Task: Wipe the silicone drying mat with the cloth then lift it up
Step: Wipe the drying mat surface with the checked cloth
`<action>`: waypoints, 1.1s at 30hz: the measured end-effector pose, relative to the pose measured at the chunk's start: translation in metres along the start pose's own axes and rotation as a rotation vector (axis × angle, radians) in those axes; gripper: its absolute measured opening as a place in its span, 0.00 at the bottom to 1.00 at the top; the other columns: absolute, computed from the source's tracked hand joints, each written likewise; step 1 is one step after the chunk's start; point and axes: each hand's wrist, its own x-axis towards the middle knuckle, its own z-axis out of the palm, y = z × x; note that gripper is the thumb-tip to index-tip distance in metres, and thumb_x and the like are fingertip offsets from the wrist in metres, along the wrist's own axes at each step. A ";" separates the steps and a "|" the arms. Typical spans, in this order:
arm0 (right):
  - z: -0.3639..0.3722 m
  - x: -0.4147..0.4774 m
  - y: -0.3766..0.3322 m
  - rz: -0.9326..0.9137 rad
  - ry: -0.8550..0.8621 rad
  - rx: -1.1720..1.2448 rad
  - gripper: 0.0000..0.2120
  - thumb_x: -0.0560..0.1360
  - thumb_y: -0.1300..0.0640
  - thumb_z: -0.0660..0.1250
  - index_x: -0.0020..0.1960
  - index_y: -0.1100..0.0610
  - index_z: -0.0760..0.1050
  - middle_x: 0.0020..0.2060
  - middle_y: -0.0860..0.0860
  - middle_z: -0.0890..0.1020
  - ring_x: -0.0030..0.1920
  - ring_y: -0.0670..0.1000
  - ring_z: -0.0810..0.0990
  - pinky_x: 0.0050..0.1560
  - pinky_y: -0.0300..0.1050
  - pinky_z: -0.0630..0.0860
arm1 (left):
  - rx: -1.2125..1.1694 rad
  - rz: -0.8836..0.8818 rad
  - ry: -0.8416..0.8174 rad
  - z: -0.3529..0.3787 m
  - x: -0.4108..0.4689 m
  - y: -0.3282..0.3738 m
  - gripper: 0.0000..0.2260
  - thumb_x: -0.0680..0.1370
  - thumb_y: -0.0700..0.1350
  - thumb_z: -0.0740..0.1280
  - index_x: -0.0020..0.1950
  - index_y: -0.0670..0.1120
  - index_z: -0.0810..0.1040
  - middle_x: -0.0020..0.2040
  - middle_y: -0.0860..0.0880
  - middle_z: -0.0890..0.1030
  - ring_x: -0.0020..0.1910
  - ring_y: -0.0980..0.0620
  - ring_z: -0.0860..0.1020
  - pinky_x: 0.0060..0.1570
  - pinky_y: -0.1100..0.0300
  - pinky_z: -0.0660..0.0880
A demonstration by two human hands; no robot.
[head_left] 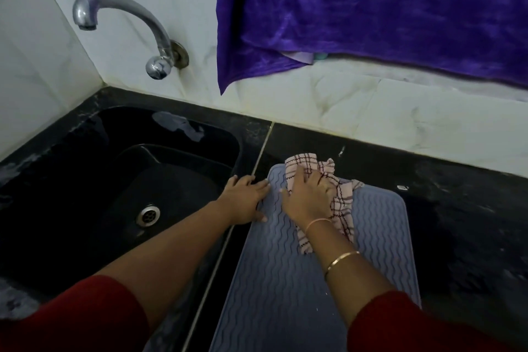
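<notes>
Both hands down: wiping looks under way, lift not yet begun.
Right hand (308,194) presses the checked cloth (343,204) flat-palmed onto the far end of the blue-grey silicone drying mat (285,280), which lies flat on the black counter (457,208); left hand (245,198) rests spread at the mat's left edge, holding nothing.

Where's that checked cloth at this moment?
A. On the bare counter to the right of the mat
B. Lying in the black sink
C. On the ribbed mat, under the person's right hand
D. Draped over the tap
C: the right hand presses down on the checked cloth, which lies on the far end of the ribbed mat, not in the sink or on the tap.
</notes>
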 end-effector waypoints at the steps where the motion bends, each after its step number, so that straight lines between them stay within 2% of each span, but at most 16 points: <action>1: 0.001 0.005 0.000 0.027 0.050 -0.029 0.29 0.76 0.49 0.59 0.73 0.56 0.56 0.66 0.61 0.65 0.65 0.64 0.65 0.65 0.59 0.63 | 0.005 0.017 -0.039 0.000 0.003 -0.002 0.37 0.77 0.58 0.63 0.79 0.50 0.48 0.79 0.53 0.47 0.77 0.45 0.45 0.73 0.41 0.41; 2: -0.001 0.011 0.000 0.029 0.087 -0.026 0.26 0.76 0.54 0.59 0.72 0.57 0.58 0.65 0.61 0.66 0.64 0.63 0.67 0.64 0.59 0.64 | 0.017 0.029 -0.066 -0.001 0.006 -0.004 0.37 0.77 0.59 0.63 0.79 0.50 0.47 0.79 0.53 0.46 0.77 0.44 0.44 0.73 0.40 0.40; 4: 0.001 0.020 -0.008 -0.081 0.104 0.004 0.26 0.75 0.58 0.60 0.71 0.54 0.61 0.66 0.58 0.66 0.64 0.62 0.66 0.63 0.58 0.65 | 0.075 0.045 -0.093 -0.004 0.010 -0.007 0.38 0.77 0.61 0.63 0.79 0.50 0.48 0.79 0.53 0.46 0.77 0.44 0.43 0.73 0.39 0.39; 7: 0.011 0.021 -0.029 -0.328 0.072 -0.029 0.24 0.75 0.52 0.61 0.70 0.47 0.65 0.70 0.53 0.63 0.68 0.59 0.62 0.62 0.58 0.60 | 0.186 0.012 -0.080 -0.010 0.011 0.000 0.35 0.76 0.62 0.63 0.78 0.49 0.56 0.79 0.50 0.53 0.77 0.44 0.47 0.72 0.38 0.40; 9: 0.015 0.020 -0.025 -0.340 0.083 -0.024 0.24 0.75 0.52 0.61 0.70 0.44 0.65 0.71 0.50 0.64 0.68 0.57 0.62 0.63 0.57 0.59 | 0.359 -0.014 -0.062 -0.013 0.011 0.008 0.35 0.75 0.64 0.62 0.77 0.50 0.59 0.78 0.51 0.56 0.77 0.45 0.49 0.68 0.34 0.34; 12: 0.012 0.018 0.005 -0.259 0.123 -0.006 0.28 0.75 0.57 0.59 0.72 0.42 0.61 0.70 0.50 0.65 0.67 0.57 0.64 0.63 0.55 0.61 | 0.562 -0.023 -0.031 -0.017 0.015 0.023 0.35 0.74 0.67 0.61 0.75 0.51 0.64 0.76 0.52 0.61 0.76 0.45 0.53 0.61 0.32 0.26; 15: 0.009 0.015 0.031 -0.148 0.131 0.031 0.25 0.77 0.60 0.57 0.71 0.41 0.65 0.70 0.48 0.67 0.68 0.57 0.63 0.68 0.57 0.59 | 0.620 -0.029 -0.043 -0.023 0.016 0.034 0.35 0.74 0.67 0.62 0.75 0.49 0.63 0.73 0.50 0.67 0.74 0.44 0.58 0.63 0.33 0.28; 19: 0.008 0.017 0.069 -0.009 0.197 0.125 0.26 0.75 0.65 0.58 0.68 0.43 0.70 0.71 0.53 0.67 0.68 0.61 0.63 0.68 0.57 0.65 | 0.656 -0.039 -0.081 -0.030 0.020 0.041 0.30 0.73 0.65 0.65 0.69 0.50 0.72 0.70 0.48 0.71 0.72 0.44 0.62 0.64 0.33 0.29; 22: -0.003 0.016 0.092 0.268 0.224 0.109 0.22 0.77 0.62 0.59 0.70 0.51 0.68 0.69 0.59 0.64 0.63 0.63 0.67 0.61 0.54 0.71 | 0.691 -0.022 -0.093 -0.029 0.024 0.044 0.32 0.72 0.65 0.67 0.71 0.50 0.70 0.73 0.46 0.67 0.75 0.43 0.56 0.66 0.33 0.30; 24: -0.006 0.025 0.089 0.399 0.218 0.137 0.22 0.77 0.63 0.59 0.70 0.54 0.67 0.69 0.62 0.64 0.64 0.64 0.67 0.62 0.56 0.70 | 0.676 -0.005 -0.093 -0.029 0.028 0.044 0.35 0.71 0.64 0.69 0.72 0.48 0.68 0.75 0.45 0.63 0.77 0.42 0.48 0.67 0.34 0.32; 25: -0.005 0.031 0.079 0.368 0.232 0.139 0.22 0.76 0.63 0.58 0.69 0.54 0.68 0.69 0.62 0.65 0.65 0.64 0.67 0.65 0.58 0.69 | 0.647 0.000 -0.092 -0.030 0.030 0.043 0.35 0.70 0.64 0.70 0.72 0.48 0.69 0.76 0.45 0.62 0.77 0.42 0.46 0.68 0.34 0.33; 27: 0.001 0.034 0.043 0.180 0.247 0.124 0.22 0.76 0.60 0.55 0.69 0.51 0.68 0.67 0.58 0.69 0.65 0.62 0.67 0.64 0.61 0.67 | 0.590 0.001 -0.089 -0.031 0.036 0.042 0.36 0.68 0.62 0.72 0.72 0.48 0.69 0.77 0.45 0.60 0.78 0.43 0.45 0.70 0.35 0.35; 30: 0.012 0.014 -0.008 -0.097 0.141 0.092 0.20 0.78 0.52 0.57 0.69 0.41 0.64 0.67 0.51 0.68 0.65 0.59 0.65 0.62 0.59 0.62 | 0.542 -0.006 -0.057 -0.032 0.039 0.043 0.38 0.68 0.58 0.74 0.74 0.48 0.66 0.77 0.46 0.59 0.78 0.44 0.45 0.71 0.37 0.38; 33: 0.013 0.008 0.008 -0.133 0.127 0.000 0.20 0.79 0.49 0.56 0.70 0.39 0.63 0.69 0.52 0.65 0.67 0.60 0.62 0.64 0.59 0.58 | 0.536 -0.037 -0.050 -0.032 0.040 0.042 0.31 0.74 0.57 0.68 0.74 0.47 0.65 0.75 0.47 0.63 0.76 0.44 0.53 0.73 0.39 0.40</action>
